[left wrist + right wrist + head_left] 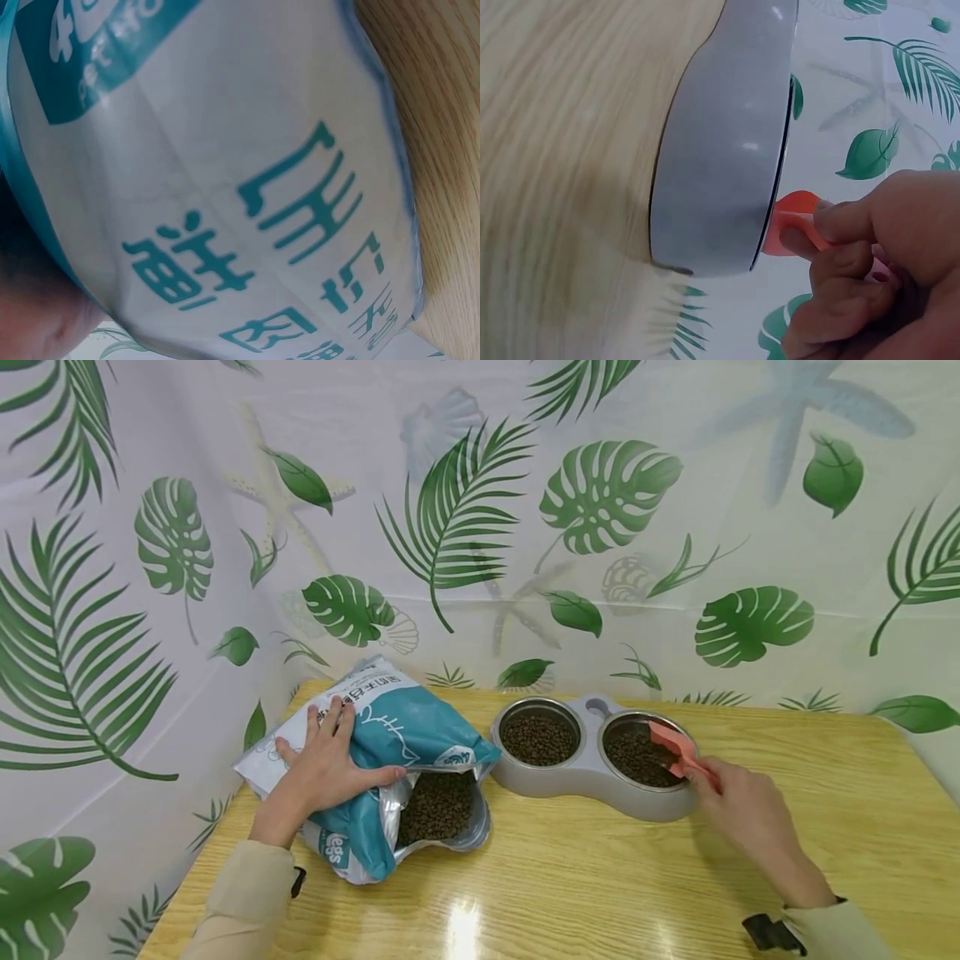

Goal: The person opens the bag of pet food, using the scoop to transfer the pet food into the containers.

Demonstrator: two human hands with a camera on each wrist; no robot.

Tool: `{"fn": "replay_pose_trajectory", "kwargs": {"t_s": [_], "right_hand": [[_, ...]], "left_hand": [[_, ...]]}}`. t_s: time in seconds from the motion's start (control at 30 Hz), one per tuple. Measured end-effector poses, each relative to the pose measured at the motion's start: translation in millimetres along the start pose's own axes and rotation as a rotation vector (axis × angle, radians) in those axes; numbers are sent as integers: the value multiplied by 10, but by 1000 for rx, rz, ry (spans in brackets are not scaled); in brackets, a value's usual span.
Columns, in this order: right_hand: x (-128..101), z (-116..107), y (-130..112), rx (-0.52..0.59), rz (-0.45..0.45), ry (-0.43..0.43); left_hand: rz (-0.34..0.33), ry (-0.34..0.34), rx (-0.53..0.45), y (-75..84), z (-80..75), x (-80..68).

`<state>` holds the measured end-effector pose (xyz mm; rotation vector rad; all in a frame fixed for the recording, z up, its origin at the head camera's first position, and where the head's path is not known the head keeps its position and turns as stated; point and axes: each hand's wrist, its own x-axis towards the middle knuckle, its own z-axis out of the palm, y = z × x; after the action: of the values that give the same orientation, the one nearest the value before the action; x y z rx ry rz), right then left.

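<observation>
Orange scoop [672,745], pinched in the right hand [742,810], tips over the right bowl [641,753]; the left hand [322,760] lies flat, fingers straight, on the kibble bag [408,735] at left.

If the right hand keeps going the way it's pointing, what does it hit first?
Most likely the kibble in the right-hand bowl: the right hand aims the pink scoop over its rim toward it, though depth is hard to judge.
</observation>
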<state>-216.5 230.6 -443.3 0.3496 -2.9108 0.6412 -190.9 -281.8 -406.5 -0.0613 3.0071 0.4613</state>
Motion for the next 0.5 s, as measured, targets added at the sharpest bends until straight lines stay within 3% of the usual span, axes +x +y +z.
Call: {"fn": "replay_pose_trajectory", "kwargs": {"t_s": [0.2, 0.3, 0.4, 0.5], "right_hand": [[-46, 18, -21, -168, -141, 234], [-49, 6, -49, -179, -152, 287], [-48, -30, -114, -43, -103, 204], [-44, -77, -223, 234, -8, -21]], "left_hand": [[1, 6, 6, -14, 6, 7], [3, 8, 7, -13, 10, 13], [4, 6, 2, -7, 11, 9], [4, 6, 3, -3, 9, 3]]}}
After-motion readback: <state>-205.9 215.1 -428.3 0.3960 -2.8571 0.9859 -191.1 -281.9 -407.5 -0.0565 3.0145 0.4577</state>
